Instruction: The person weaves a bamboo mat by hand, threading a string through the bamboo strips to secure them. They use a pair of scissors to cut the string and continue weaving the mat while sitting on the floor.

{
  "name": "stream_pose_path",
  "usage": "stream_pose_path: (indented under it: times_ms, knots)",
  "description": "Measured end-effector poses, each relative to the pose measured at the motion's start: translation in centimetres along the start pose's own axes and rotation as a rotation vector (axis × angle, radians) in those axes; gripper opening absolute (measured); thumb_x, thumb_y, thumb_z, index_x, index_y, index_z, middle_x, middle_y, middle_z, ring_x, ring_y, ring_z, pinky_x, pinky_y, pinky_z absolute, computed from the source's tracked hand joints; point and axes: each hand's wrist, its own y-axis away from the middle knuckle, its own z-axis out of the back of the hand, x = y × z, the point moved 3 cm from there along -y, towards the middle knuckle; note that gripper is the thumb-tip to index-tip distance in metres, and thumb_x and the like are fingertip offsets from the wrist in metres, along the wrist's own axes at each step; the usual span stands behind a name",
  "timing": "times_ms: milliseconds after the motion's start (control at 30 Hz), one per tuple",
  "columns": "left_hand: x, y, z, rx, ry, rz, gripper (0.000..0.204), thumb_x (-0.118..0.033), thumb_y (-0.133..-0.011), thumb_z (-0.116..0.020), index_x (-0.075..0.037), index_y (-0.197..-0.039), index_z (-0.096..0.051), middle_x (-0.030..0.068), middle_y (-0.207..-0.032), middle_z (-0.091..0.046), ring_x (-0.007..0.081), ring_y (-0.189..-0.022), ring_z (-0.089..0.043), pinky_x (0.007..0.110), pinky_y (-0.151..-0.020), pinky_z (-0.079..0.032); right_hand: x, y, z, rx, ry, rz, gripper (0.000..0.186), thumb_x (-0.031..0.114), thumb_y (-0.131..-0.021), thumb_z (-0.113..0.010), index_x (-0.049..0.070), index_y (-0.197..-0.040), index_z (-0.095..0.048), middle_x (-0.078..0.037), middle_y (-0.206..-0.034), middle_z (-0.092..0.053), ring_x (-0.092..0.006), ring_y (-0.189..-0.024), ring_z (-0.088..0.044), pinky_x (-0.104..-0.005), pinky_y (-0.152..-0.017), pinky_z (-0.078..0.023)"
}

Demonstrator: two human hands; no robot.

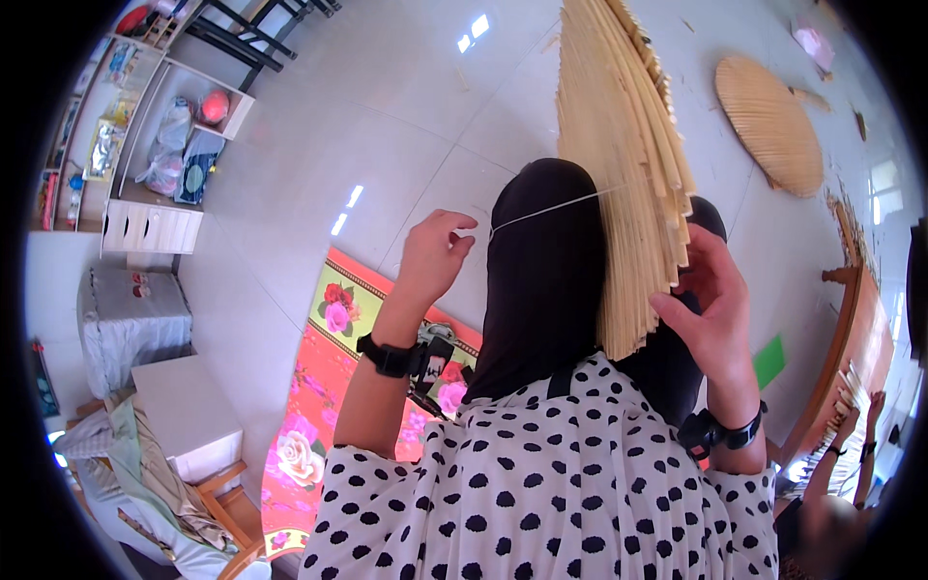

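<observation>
A pale, ribbed palm-leaf fan (619, 145) stands on edge across my lap, its pleated rim turned toward my right. My right hand (713, 300) grips its near right edge, the thumb at the front and the other fingers partly hidden behind. From the fan a thin white thread (551, 206) runs left over my dark-clad knee (541, 280). Raised beside that knee, my left hand (440, 253) is closed in a pinch at the thread's end; the last bit of thread is hard to see against the pale floor. Whether a needle is there cannot be made out.
A round ribbed fan (768, 126) lies on the tiled floor at right. A red floral mat (300, 416) is at my left, near a grey-covered box (135, 314) and shelves (150, 227). At right stand a wooden bench (841, 358) and another person's arms (836, 454).
</observation>
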Motion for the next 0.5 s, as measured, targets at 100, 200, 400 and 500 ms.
stream_pose_path:
  times_ms: [100,200,400,500]
  knots:
    - [2.4,-0.4,-2.0,0.038,-0.063,0.088,0.024,0.001,-0.081,-0.069,-0.004,-0.105,-0.069,0.0116,-0.103,-0.067,0.0229,-0.083,-0.068,0.033,-0.073,-0.055,0.1,0.1,0.0,0.007,0.016,-0.034,0.065,-0.003,-0.071,-0.076,0.003,-0.13,-0.053,-0.002,-0.112,-0.06,-0.011,-0.096,-0.058,-0.0256,-0.08,-0.047]
    - [3.6,-0.7,-3.4,0.066,0.056,0.095,0.025,0.002,-0.08,-0.068,-0.004,-0.105,-0.069,0.012,-0.102,-0.068,0.0243,-0.083,-0.067,0.033,-0.074,-0.054,-0.2,0.0,0.5,-0.003,0.024,-0.036,0.067,-0.003,-0.069,-0.076,0.001,-0.131,-0.051,-0.003,-0.111,-0.061,-0.0116,-0.098,-0.059,-0.0266,-0.081,-0.048]
    - [6.2,-0.1,-4.4,0.082,-0.017,0.116,0.027,0.005,-0.079,-0.065,-0.004,-0.105,-0.069,0.0117,-0.102,-0.067,0.0237,-0.086,-0.068,0.034,-0.074,-0.055,0.3,-0.2,0.6,0.016,0.014,-0.013,0.067,-0.004,-0.07,-0.075,-0.002,-0.132,-0.049,-0.005,-0.111,-0.06,-0.0132,-0.1,-0.059,-0.0282,-0.085,-0.049]
    - [6.9,0.9,-4.9,0.094,0.104,0.171,0.026,0.005,-0.077,-0.065,-0.004,-0.101,-0.07,0.0132,-0.1,-0.067,0.0257,-0.083,-0.067,0.036,-0.075,-0.054,0.6,-0.1,0.3,0.032,0.015,-0.012,0.067,-0.004,-0.07,-0.074,-0.002,-0.132,-0.049,-0.005,-0.112,-0.06,-0.0136,-0.101,-0.06,-0.0284,-0.086,-0.049]
